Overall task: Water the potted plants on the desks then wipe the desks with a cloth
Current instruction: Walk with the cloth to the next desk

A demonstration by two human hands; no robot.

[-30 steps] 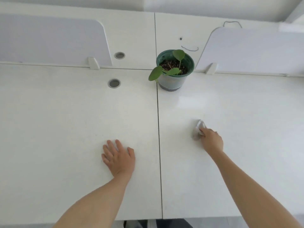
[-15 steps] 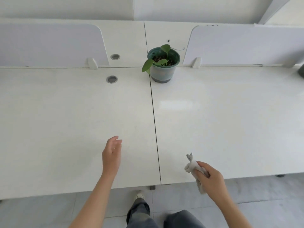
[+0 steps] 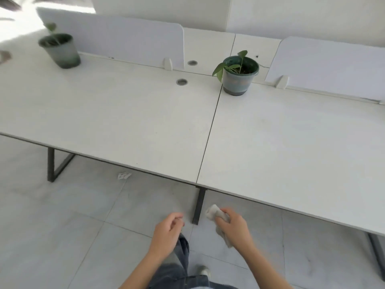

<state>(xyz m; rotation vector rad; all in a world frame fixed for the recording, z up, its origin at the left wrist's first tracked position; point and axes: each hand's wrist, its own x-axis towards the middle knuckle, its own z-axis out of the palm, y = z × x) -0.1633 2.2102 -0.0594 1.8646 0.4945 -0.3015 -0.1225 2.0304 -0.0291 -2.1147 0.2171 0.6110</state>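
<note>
Right hand: my right hand (image 3: 235, 228) grasps the crumpled grey cloth (image 3: 212, 212), fingers curled round it, 1 end poking out in front and a tail hanging below the palm.
Left hand: my left hand (image 3: 166, 232) holds nothing; its fingers are loosely curled and relaxed.
Where they are: both hands hang short of the desk edge, over the floor (image 3: 62, 226), near the dark desk leg (image 3: 199, 205) under the seam (image 3: 210, 130).
Desks: 2 white tops meet at that seam, the left desk (image 3: 125, 122) and the right desk (image 3: 291, 147); the cloth touches neither.
Plants: the near pot (image 3: 237, 80) stands at the seam's far end, mostly on the right desk; the far pot (image 3: 60, 50) stands far left, blurred.
Step, as I judge it: wiping, with the cloth being carried to a fresh stretch, probably the left desk. Whether the plants are watered I cannot tell.
Doing it well: I would open the wad flat under the palm, brace with the free hand, and pull long overlapping strokes from the divider panels (image 3: 116, 34) toward me.
Around the pots: lift each with the left hand, or skirt it closely, clear of the leaves.
Watch for: the cable grommet (image 3: 181, 81) could snag the cloth.
</note>
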